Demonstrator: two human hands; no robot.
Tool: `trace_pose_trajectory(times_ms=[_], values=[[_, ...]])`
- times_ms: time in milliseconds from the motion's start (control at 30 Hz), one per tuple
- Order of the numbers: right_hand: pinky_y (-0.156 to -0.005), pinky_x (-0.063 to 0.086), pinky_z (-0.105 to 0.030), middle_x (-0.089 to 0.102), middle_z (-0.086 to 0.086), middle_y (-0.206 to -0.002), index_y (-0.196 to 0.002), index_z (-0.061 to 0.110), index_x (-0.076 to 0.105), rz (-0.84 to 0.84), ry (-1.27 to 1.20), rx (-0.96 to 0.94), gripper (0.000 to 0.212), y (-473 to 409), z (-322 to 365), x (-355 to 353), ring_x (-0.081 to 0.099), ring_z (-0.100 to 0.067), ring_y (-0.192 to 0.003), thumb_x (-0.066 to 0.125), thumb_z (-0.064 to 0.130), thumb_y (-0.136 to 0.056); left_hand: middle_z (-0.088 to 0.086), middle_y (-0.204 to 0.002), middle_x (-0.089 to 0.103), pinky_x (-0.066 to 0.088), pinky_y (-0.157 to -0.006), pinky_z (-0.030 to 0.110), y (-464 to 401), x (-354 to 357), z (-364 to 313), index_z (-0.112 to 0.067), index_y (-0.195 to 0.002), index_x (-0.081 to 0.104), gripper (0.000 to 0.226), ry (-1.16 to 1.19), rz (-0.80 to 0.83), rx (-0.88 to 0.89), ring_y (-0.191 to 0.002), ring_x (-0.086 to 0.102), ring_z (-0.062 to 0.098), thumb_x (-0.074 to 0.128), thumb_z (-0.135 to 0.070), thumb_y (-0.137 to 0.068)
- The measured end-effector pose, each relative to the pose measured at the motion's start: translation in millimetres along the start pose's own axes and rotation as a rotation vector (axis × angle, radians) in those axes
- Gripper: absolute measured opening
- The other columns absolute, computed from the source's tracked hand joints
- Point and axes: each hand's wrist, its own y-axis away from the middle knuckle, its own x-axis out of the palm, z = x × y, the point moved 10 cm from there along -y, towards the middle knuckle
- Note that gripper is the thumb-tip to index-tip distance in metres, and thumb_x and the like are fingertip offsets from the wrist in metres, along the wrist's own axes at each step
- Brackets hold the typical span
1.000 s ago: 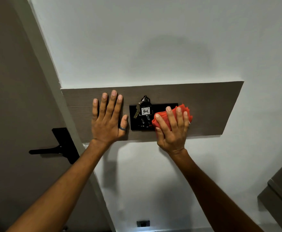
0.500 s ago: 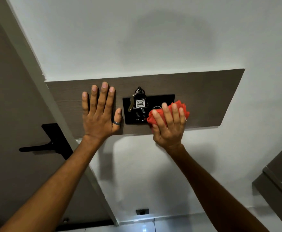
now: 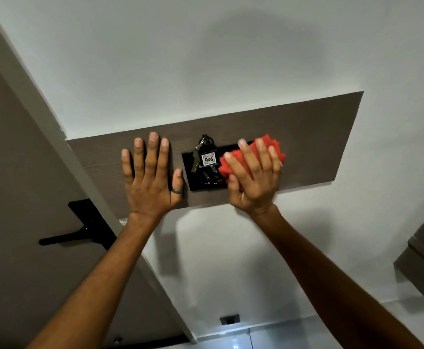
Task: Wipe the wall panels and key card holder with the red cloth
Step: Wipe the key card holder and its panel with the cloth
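Right hand presses bunched red cloth on black holder.

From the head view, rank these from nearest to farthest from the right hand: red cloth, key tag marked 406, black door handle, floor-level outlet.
1. red cloth, gripped under the right hand.
2. key tag, just left, on the black holder.
3. floor-level outlet, far below.
4. black door handle, far left on the door.
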Motion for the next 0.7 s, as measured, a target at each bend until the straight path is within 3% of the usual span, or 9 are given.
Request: trace_pose_trajectory(times_ms=[133,367,567,700], values=[[-0.129,0.028,-0.051,0.056,-0.006,-0.156,-0.147,0.027,0.059,0.002,-0.032,0.039,0.046,-30,-3,17,0.042,-0.034,-0.153,0.049,0.036,-0.103,0.004,-0.172,0.006,0.007,-0.13,0.051,-1,1,1,-0.011,-0.163,0.021,0.069,0.011,0.0,-0.005,-0.159,0.005,0.028,0.038,-0.041,-0.103],[-0.124,0.031,-0.054,0.057,-0.013,-0.145,-0.135,0.022,0.065,0.057,-0.025,-0.092,0.042,24,0,0,0.051,-0.042,-0.138,0.058,0.029,-0.095,0.004,-0.172,0.003,0.004,-0.13,0.05,-1,1,1,-0.013,-0.163,0.017,0.069,0.0,0.007,0.002,-0.159,0.002,0.027,0.037,-0.043,-0.104],[-0.131,0.022,-0.051,0.05,-0.008,-0.159,-0.15,0.026,0.056,0.021,-0.024,0.059,0.046,-15,-11,13,0.034,-0.032,-0.157,0.048,0.039,-0.107,0.004,-0.172,0.007,0.005,-0.13,0.05,2,3,1,-0.012,-0.163,0.02,0.068,0.025,-0.009,-0.001,-0.159,0.006,0.028,0.038,-0.042,-0.104],[-0.128,0.029,-0.052,0.055,-0.013,-0.149,-0.145,0.021,0.058,0.042,0.021,-0.087,0.043,20,-5,5,0.044,-0.038,-0.146,0.054,0.032,-0.104,0.004,-0.172,0.008,0.006,-0.13,0.051,1,2,1,-0.012,-0.163,0.022,0.068,0.009,-0.019,-0.005,-0.159,0.006,0.028,0.039,-0.041,-0.103]])
